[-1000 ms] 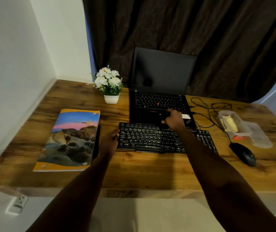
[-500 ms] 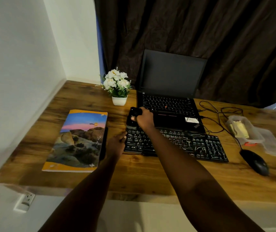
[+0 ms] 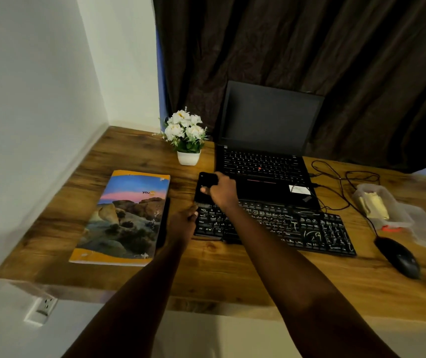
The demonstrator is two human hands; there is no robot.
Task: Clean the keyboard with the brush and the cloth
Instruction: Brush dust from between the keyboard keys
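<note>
Presently the right hand [image 3: 221, 191] is clamped round the brush [image 3: 205, 183] at the far-left corner of the keyboard [image 3: 284, 223], which lies on the desk [image 3: 232, 275] before the laptop [image 3: 263, 164], the left hand [image 3: 184, 223] gripping its left edge; a loosened grip would likely let brushing skid it.

laptop [image 3: 263, 166], flowerpot [image 3: 188, 157] close behind keyboard [image 3: 284, 224]
</note>
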